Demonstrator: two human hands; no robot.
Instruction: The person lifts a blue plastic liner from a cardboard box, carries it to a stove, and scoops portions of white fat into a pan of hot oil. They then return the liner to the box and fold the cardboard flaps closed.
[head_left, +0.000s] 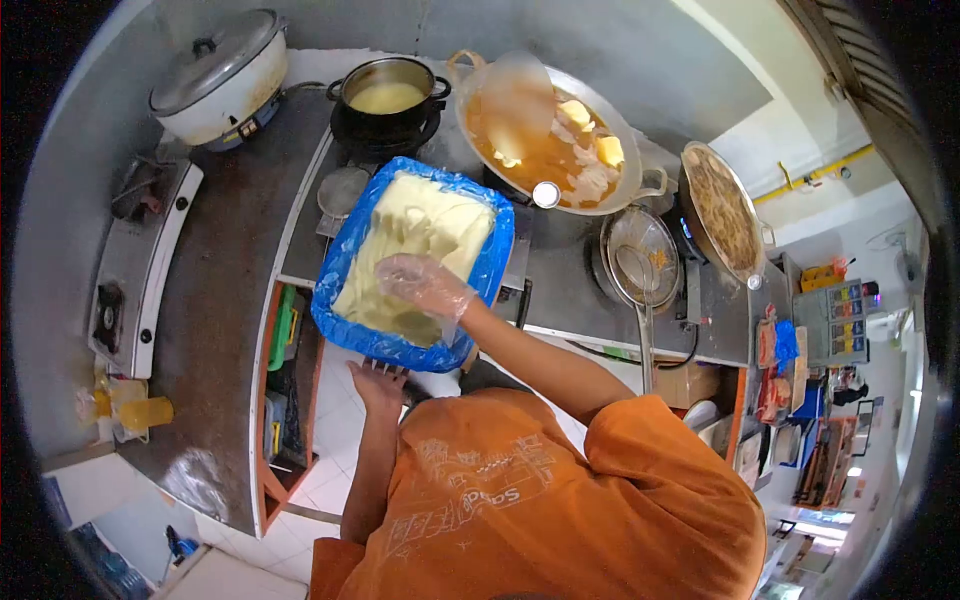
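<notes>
A block of pale yellow fat point(430, 215) fills a container lined with blue plastic point(330, 300). My right hand point(425, 285), in a clear plastic glove, rests on the scooped-out part of the block, its fingers bent into the fat. Bare, my left hand point(378, 385) is below the container's near edge with its fingers spread against the underside. Beyond the block stands a wide pan point(640, 165) of orange-brown liquid with yellow lumps in it; a blurred patch covers part of it.
A black pot point(385, 95) stands behind the container and a rice cooker point(225, 85) at the back left. To the right are a strainer point(645, 260) and a pan of brown food point(722, 210). A gas stove point(150, 270) lies at the left.
</notes>
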